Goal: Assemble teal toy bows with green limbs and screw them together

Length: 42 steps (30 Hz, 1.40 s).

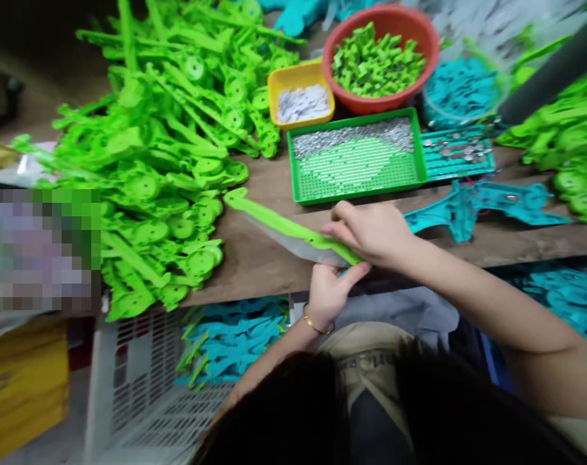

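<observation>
A long, narrow lime-green plastic part [278, 221] with a translucent whitish strip [296, 245] along its lower side is held at the wooden table's front edge. My left hand [328, 294], with a bracelet at the wrist, is closed on its near end, thumb on top. From the right, my right hand [378, 234] pinches the same end, fingers curled over it. Its far, rounded end points up and left towards a heap of similar green parts [177, 168]. A bit of blue shows by my left thumb; the hands hide the rest.
Beyond my hands stand a green tray [358, 192] of metal pins, a yellow tub [300, 121] with white pieces, and a red bowl [329, 64] with green pieces. An opened-out blue part [467, 210] lies right. A plastic crate [143, 387] with blue parts stands below the table edge.
</observation>
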Motion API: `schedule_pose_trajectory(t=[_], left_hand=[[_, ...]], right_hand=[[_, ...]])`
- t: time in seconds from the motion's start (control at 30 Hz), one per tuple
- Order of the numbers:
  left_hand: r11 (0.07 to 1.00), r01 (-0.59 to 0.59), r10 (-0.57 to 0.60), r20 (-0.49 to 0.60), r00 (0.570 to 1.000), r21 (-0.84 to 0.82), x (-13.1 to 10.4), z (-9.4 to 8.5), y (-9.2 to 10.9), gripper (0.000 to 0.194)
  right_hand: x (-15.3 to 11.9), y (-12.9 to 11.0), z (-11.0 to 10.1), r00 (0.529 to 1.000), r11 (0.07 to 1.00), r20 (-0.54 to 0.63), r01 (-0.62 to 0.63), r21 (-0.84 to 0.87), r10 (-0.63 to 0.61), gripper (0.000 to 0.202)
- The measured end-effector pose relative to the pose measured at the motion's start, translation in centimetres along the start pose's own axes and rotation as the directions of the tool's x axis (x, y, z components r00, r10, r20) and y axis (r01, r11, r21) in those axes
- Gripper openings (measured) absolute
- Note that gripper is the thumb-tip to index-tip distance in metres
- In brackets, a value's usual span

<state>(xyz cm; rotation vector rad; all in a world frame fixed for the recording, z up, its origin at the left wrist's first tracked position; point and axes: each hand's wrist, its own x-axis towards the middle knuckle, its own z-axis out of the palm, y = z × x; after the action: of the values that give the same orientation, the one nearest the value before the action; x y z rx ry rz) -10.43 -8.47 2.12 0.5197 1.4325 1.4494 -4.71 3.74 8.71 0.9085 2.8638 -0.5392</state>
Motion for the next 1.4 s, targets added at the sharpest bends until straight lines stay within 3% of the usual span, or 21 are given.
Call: schedule_pose_trajectory(t=[0.1, 0.17, 0.2, 0.23, 0.3, 0.33, 0.4, 0.5, 0.6, 0.67, 0.73, 0.83, 0.93, 1.0, 1.07, 1.1, 1.17, 1.2, 1.3, 1.37, 1.4], left_hand=[[0.974, 0.207, -0.209, -0.015, 0.978, -0.093, -0.2, -1.6, 1.4, 0.038], [0.925, 0.357, -0.365, -0.046, 0.93, -0.133, -0.1, -3.0, 2.7, 0.041], [0.899, 0.415, -0.426, -0.059, 0.903, -0.138, 0.0, -3.7, 3.2, 0.039], [0.879, 0.456, -0.469, -0.077, 0.88, -0.143, 0.1, -4.3, 3.7, 0.036], [0.835, 0.536, -0.548, -0.089, 0.832, -0.126, 0.4, -5.2, 4.4, 0.025], [0.815, 0.567, -0.578, -0.096, 0.81, -0.116, 0.6, -5.4, 4.6, 0.019], [0.788, 0.606, -0.615, -0.112, 0.781, -0.106, 0.8, -5.5, 4.8, 0.011], [0.777, 0.623, -0.629, -0.086, 0.773, -0.088, 0.8, -6.2, 5.0, 0.018], [0.765, 0.606, -0.606, -0.074, 0.792, 0.218, 0.6, -8.4, 5.7, 0.044], [0.679, 0.477, -0.471, -0.168, 0.866, 0.558, 0.6, -10.3, 6.5, 0.05], [0.56, 0.284, -0.22, -0.191, 0.957, 0.778, 0.6, -11.5, 7.3, 0.048], [0.422, 0.001, 0.113, -0.053, 0.992, 0.907, 0.5, -10.9, 8.0, 0.04], [0.372, -0.235, 0.323, 0.113, 0.94, 0.898, 1.1, -7.4, 8.1, 0.033], [0.366, -0.362, 0.393, 0.21, 0.895, 0.857, 2.1, -4.3, 8.3, 0.03], [0.367, -0.482, 0.401, 0.332, 0.853, 0.795, 3.6, -0.7, 8.7, 0.028], [0.366, -0.544, 0.395, 0.403, 0.826, 0.755, 4.5, 1.3, 8.9, 0.027], [0.324, -0.671, 0.394, 0.549, 0.737, 0.667, 6.7, 5.8, 9.2, 0.027], [0.283, -0.711, 0.372, 0.609, 0.7, 0.644, 7.9, 8.4, 9.2, 0.025], [0.115, -0.798, 0.277, 0.752, 0.598, 0.592, 11.9, 16.8, 8.2, 0.019], [-0.089, -0.802, 0.146, 0.805, 0.576, 0.59, 14.5, 22.3, 7.2, 0.021], [-0.128, -0.802, 0.122, 0.812, 0.571, 0.583, 15.7, 24.8, 6.6, 0.022]], right_hand=[[-3.2, 2.1, -1.8, 0.977, 0.993, -0.208, 0.069, 0.098, -0.047, 0.059], [-6.3, 5.6, -3.2, 0.905, 0.98, -0.405, -0.053, 0.19, 0.127, 0.054], [-7.9, 7.9, -3.8, 0.827, 0.953, -0.489, -0.169, 0.253, 0.277, 0.051], [-9.4, 10.4, -4.3, 0.716, 0.906, -0.561, -0.268, 0.328, 0.415, 0.047], [-11.6, 15.6, -4.8, 0.524, 0.768, -0.561, -0.454, 0.452, 0.641, 0.04], [-12.2, 17.9, -4.7, 0.506, 0.706, -0.495, -0.556, 0.439, 0.706, 0.039], [-12.5, 21.4, -4.0, 0.493, 0.643, -0.428, -0.673, 0.364, 0.758, 0.036], [-11.5, 23.7, -2.4, 0.588, 0.648, -0.286, -0.733, 0.207, 0.757, 0.04], [-10.4, 24.0, -1.1, 0.619, 0.655, -0.234, -0.745, 0.129, 0.75, 0.041], [-10.0, 23.9, -0.8, 0.634, 0.666, -0.233, -0.74, 0.095, 0.737, 0.04], [-10.1, 23.7, -0.9, 0.658, 0.686, -0.233, -0.725, 0.064, 0.716, 0.039], [-10.7, 23.4, -1.6, 0.684, 0.709, -0.232, -0.705, 0.033, 0.692, 0.039], [-11.9, 22.8, -2.6, 0.652, 0.696, -0.299, -0.715, 0.063, 0.697, 0.041], [-12.7, 22.0, -3.2, 0.617, 0.744, -0.425, -0.609, 0.275, 0.662, 0.035], [-13.4, 20.6, -3.5, 0.561, 0.763, -0.547, -0.271, 0.587, 0.621, 0.025], [-13.7, 19.6, -3.5, 0.52, 0.705, -0.59, -0.034, 0.709, 0.618, 0.021], [-14.4, 17.1, -3.2, 0.48, 0.442, -0.581, 0.378, 0.813, 0.657, 0.02], [-14.8, 15.7, -2.9, 0.496, 0.269, -0.546, 0.524, 0.808, 0.675, 0.021], [-16.7, 11.6, -1.3, 0.718, -0.224, -0.392, 0.599, 0.769, 0.575, 0.012], [-18.2, 9.4, 0.4, 0.813, -0.417, -0.339, 0.546, 0.726, 0.474, 0.006], [-18.9, 8.7, 1.3, 0.843, -0.47, -0.317, 0.512, 0.719, 0.434, 0.007]])
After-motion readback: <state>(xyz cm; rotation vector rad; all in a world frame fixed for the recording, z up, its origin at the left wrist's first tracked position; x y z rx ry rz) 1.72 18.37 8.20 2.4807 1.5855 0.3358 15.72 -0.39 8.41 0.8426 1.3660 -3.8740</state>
